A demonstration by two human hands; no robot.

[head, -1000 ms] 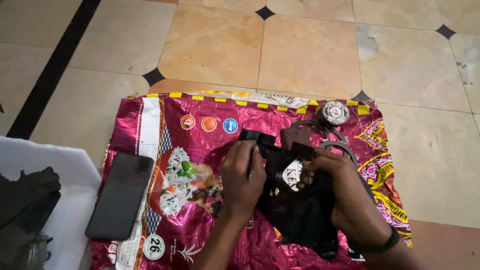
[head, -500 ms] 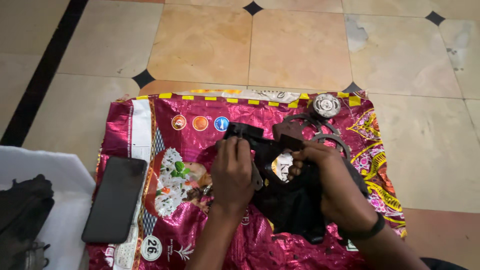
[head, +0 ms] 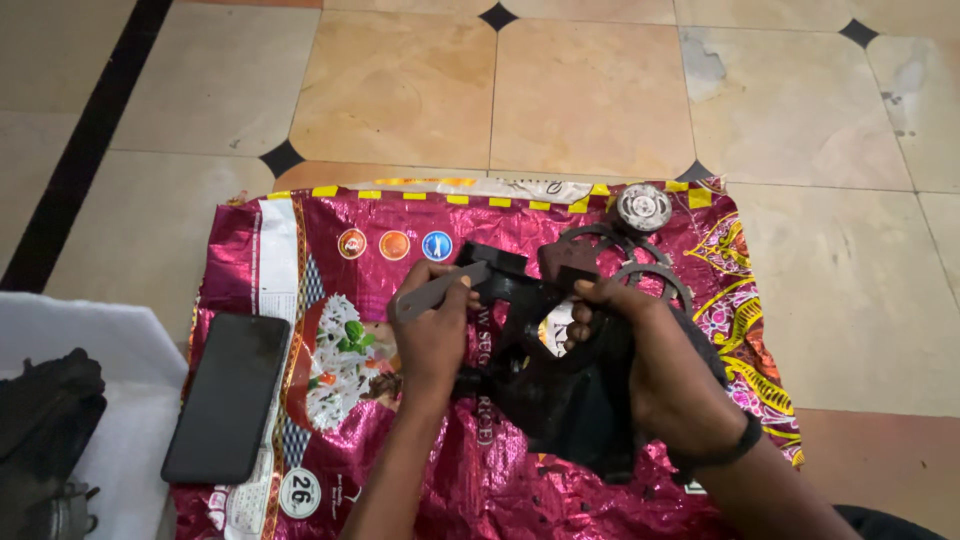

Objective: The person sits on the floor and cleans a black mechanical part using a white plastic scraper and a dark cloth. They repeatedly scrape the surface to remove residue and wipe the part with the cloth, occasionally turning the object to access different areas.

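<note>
Your left hand has its fingers wrapped shut round a flat grey tool, which lies slantwise, its long axis running from lower left up to the right, so that its far end meets the upper left corner of the black machine part. That part sits just to the right of your left hand, touching it, and rests on the shiny magenta sack spread over the tiled floor. Your right hand is closed over the part's right side, its fingers curled in over the top edge beside a pale opening in the middle; how tightly they clamp you cannot tell from here. Both hands are on the part, but the left one alone carries the tool, and the tool's tip points across toward your right fingers. Behind the part, farther from you, lie dark metal rings and a small round silver piece near the sack's far edge. Well off to the left, a black phone lies flat, beside a white cloth.
</note>
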